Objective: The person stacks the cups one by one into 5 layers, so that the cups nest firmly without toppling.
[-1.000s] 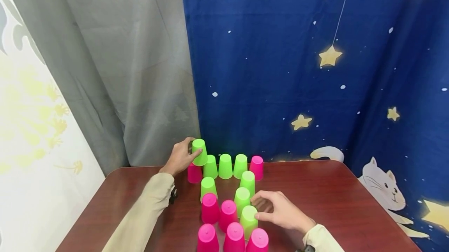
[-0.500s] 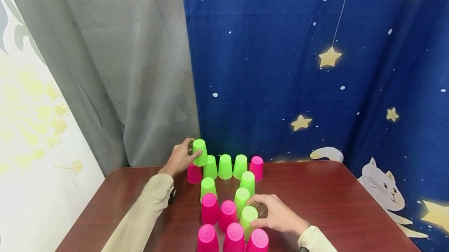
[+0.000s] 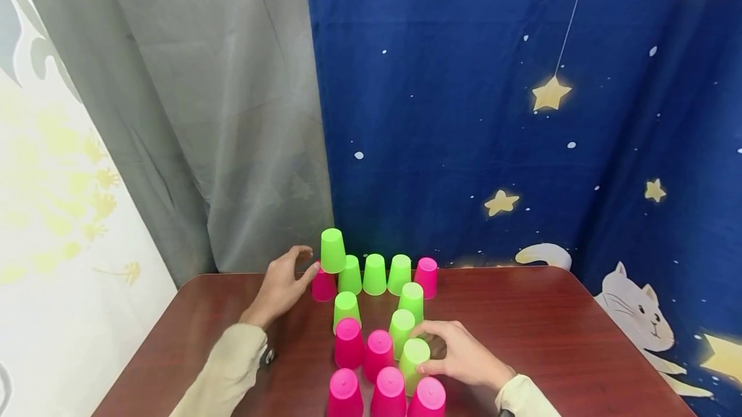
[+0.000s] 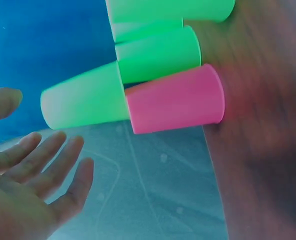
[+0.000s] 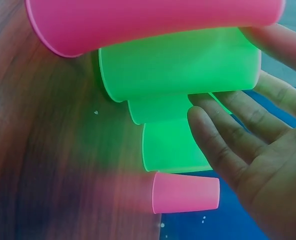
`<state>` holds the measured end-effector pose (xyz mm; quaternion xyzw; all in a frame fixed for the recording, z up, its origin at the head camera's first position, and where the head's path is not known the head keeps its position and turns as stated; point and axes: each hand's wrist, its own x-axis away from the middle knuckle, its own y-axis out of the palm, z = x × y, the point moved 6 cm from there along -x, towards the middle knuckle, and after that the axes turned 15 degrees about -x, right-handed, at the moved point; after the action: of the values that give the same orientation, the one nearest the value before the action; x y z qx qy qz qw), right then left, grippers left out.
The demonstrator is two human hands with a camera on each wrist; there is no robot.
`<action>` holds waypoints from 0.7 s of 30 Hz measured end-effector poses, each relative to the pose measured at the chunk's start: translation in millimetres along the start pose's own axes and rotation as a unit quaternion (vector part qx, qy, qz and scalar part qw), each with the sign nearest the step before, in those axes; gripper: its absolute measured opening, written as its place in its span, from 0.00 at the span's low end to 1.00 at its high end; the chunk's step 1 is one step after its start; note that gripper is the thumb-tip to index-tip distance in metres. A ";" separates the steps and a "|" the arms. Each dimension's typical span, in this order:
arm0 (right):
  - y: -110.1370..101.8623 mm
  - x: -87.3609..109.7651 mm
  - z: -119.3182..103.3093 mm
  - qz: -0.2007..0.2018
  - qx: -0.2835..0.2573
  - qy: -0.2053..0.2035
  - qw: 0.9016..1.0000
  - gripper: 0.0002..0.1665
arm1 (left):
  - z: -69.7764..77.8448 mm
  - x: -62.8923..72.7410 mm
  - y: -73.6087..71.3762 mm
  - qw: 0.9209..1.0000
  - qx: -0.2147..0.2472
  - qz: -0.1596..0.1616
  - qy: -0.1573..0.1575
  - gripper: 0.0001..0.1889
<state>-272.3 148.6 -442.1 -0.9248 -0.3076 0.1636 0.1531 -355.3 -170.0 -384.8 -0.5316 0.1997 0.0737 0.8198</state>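
Observation:
My left hand [image 3: 281, 288] is held away from the cups at the far left, fingers loosely spread, nothing in it. Beside it, an upside-down green cup [image 3: 333, 251] stands on top of a pink cup [image 3: 323, 285] and its green neighbour [image 3: 350, 276]. The left wrist view shows the gap between the fingertips and this upper cup [image 4: 85, 100]. My right hand [image 3: 464, 356] is at the near right, thumb and index finger pinching the top of a green cup [image 3: 414, 365]. Its other fingers [image 5: 208, 130] extend past that cup's side.
Several more upside-down cups stand on the brown table [image 3: 498, 301]: a back row ending in a pink cup [image 3: 426, 278], green ones down both sides, and pink ones at the front, including one [image 3: 388, 392]. A starry blue curtain [image 3: 464, 114] hangs behind the table's far edge.
My left hand has let go of the upper green cup and drawn back left and down. My right hand has moved left, closing its thumb and finger onto the near green cup.

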 end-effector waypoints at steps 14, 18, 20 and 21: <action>-15.5 -5.6 -22.6 -0.009 0.042 0.003 0.999 0.23 | 28.5 93.4 5.7 0.998 0.040 -0.038 0.040 0.14; -20.8 -8.6 -29.5 -0.012 0.053 0.007 0.999 0.23 | 34.7 115.2 10.1 0.995 0.034 -0.058 0.070 0.15; -23.2 -10.7 -33.2 -0.015 0.055 0.007 0.998 0.23 | 35.9 123.6 13.0 0.993 0.035 -0.079 0.078 0.17; -24.3 -11.7 -35.3 -0.017 0.056 0.007 0.998 0.23 | 36.4 127.3 15.0 0.991 0.043 -0.097 0.080 0.19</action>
<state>-279.8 153.5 -398.6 -0.9105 -0.3125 0.1719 0.2094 -235.5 -142.5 -436.2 -0.5169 0.2155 -0.0576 0.8265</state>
